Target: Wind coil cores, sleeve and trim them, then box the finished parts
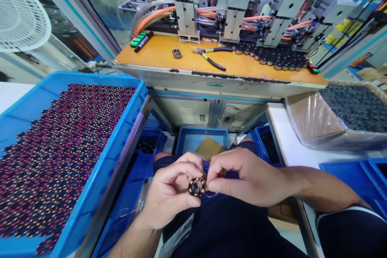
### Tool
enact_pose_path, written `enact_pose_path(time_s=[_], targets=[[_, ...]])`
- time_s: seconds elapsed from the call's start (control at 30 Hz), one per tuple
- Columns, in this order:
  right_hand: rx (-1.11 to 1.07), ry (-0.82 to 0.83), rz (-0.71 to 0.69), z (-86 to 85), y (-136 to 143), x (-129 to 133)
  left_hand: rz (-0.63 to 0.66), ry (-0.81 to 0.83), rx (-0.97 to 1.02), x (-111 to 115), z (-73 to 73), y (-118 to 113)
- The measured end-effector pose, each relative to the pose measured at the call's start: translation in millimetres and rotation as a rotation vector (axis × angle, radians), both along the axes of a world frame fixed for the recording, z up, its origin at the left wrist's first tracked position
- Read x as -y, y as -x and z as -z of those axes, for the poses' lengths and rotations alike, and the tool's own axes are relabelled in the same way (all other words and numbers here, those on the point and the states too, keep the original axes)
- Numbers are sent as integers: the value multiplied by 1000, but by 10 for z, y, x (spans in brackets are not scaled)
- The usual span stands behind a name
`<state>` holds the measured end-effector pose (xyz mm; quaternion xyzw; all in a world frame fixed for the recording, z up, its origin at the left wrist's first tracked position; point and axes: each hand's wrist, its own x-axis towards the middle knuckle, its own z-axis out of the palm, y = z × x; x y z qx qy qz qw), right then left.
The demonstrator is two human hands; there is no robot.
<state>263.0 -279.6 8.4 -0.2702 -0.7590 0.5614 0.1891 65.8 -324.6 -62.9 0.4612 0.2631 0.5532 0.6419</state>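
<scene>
Plainly, hands (173, 189) (248, 177) flank ring (191, 187) (copper-wound).

The navy top (238, 225) has a short, white-edged right sleeve (347, 231).

hands (169, 189) (248, 177) close together (fingers (218, 165) bent)

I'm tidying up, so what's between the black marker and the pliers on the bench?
A small round part sits between the black marker and pliers, in the head view.
</scene>
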Motion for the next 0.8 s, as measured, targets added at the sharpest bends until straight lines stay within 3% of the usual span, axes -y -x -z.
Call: enact_pose_path(time_s=[0.07,0.13,0.23,0.3,0.37,0.6,0.8], targets=[[-3,-88,-146,1,-60,-13,28,6,40,3,12,7],[12,-316,-227,1,-126,-41,53,15,92,1,22,13],[-17,-862,-93,4,-178,-97,104,36,150,0,30,11],[-87,-1097,-65,10,-164,-134,148,74,175,7,35,1],[-145,-1162,-131,12,-120,-167,187,124,201,22,45,-11],[-183,-1151,-229,-13,5,-215,222,212,221,52,50,-12],[-253,-1149,-166,111,16,-205,185,142,172,8,18,-25]])
